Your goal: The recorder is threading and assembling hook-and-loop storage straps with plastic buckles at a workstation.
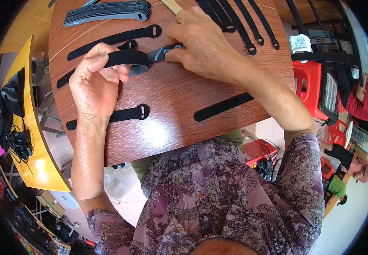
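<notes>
Together, left hand (94, 80) and right hand (205, 46) apparently pinch one black strap (126, 57) over the wooden board (171, 97).

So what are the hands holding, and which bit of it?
The left hand pinches the folded-over end of a black strap; the right hand presses its other, greyer end onto the wooden board.

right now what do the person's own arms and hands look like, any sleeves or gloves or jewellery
Both hands are bare: no gloves, and no rings, watch or bracelet show on the left hand or the right hand. The forearms are uncovered too. Short sleeves end near the elbows, part of a loose top with a busy purple, mauve and grey floral or swirl print.
</notes>
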{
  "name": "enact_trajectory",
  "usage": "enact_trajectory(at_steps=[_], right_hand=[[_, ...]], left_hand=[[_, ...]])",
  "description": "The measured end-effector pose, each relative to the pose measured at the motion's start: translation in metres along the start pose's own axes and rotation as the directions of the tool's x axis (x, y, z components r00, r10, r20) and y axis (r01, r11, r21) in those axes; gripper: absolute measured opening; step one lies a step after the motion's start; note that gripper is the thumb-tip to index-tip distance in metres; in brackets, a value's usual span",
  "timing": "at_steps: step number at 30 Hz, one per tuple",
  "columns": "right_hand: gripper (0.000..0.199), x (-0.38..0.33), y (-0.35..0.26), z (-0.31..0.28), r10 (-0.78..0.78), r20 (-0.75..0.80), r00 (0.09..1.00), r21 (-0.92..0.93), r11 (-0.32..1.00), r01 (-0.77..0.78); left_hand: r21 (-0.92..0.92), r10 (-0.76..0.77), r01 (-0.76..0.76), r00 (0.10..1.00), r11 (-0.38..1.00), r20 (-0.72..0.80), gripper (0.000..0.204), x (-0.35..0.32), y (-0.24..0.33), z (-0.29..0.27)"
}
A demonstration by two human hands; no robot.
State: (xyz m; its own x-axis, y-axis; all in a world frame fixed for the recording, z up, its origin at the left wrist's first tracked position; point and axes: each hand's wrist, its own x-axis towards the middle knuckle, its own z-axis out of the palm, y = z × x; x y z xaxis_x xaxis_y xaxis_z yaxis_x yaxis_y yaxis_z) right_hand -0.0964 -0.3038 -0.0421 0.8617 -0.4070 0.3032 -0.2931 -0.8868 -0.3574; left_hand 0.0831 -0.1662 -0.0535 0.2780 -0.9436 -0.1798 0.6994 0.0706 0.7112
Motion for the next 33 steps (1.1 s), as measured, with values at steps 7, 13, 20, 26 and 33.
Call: enact_trajectory(at_steps=[7, 13, 20, 26, 33], right_hand=[[0.019, 0.028, 0.017, -0.009, 0.004, 0.325, 0.946, 0.143, 0.988, -0.053], [0.025, 0.030, 0.036, -0.016, -0.007, 0.333, 0.943, 0.264, 0.961, -0.086], [0.022, 0.013, 0.021, -0.005, -0.048, -0.007, 0.999, 0.028, 0.998, 0.048], [0.024, 0.027, 0.030, -0.016, 0.055, 0.426, 0.903, 0.217, 0.963, -0.161], [0.025, 0.031, 0.033, -0.012, 0.001, 0.437, 0.899, 0.079, 0.996, -0.040]], left_hand=[[0.076, 0.003, 0.006, 0.993, 0.997, -0.120, 0.021, 0.001, -0.002, 0.007], [0.093, -0.019, 0.024, 0.999, 0.995, -0.048, 0.022, 0.003, -0.002, 0.005], [0.124, 0.000, 0.014, 0.994, 0.992, -0.109, 0.022, 0.004, -0.004, 0.010], [0.118, -0.020, 0.027, 0.998, 0.993, -0.061, 0.021, 0.005, -0.003, 0.012], [0.116, -0.027, 0.031, 0.999, 0.993, -0.030, 0.021, 0.006, -0.004, 0.008]])
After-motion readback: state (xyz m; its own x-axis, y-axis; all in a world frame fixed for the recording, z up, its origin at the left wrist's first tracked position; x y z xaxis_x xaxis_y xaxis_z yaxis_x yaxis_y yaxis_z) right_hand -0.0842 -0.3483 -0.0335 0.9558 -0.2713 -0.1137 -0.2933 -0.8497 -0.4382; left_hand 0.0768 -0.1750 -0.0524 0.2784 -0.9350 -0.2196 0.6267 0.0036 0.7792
